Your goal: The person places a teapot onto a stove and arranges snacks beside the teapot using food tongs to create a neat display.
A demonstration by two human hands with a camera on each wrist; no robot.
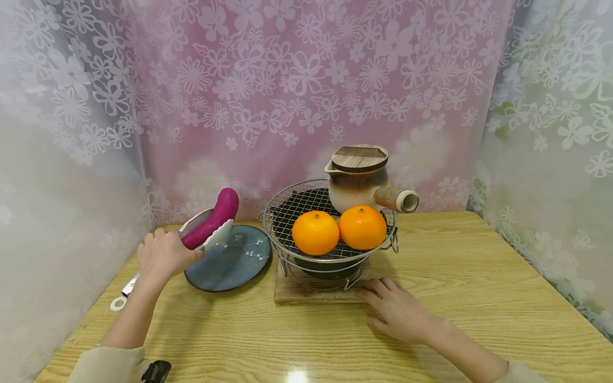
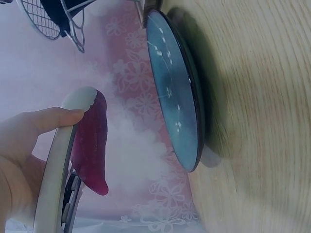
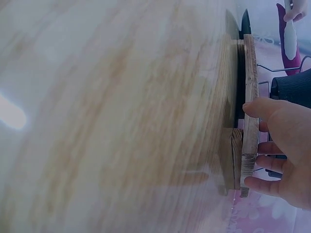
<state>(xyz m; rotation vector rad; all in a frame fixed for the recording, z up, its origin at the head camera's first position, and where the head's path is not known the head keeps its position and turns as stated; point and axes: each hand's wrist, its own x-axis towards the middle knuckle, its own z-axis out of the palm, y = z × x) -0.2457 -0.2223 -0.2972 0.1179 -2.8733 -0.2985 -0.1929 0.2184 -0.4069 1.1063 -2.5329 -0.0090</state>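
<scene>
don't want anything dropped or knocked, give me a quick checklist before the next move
1. Left hand grips the tongs: ok
2. Purple vegetable held between the tongs' tips: ok
3. Vegetable secure against slipping: cannot tell
4. Blue plate flat on the table: ok
5. Right hand at the wooden board's edge: ok
6. Pot handle within the rack's rim: not ok, juts past in the head view

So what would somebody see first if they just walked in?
Probably the two bright orange fruits, side by side on the round wire rack, in front of the pot with its wooden lid. Next, maybe the long purple thing: the left hand holds it up in white tongs, near the blue plate.
</scene>
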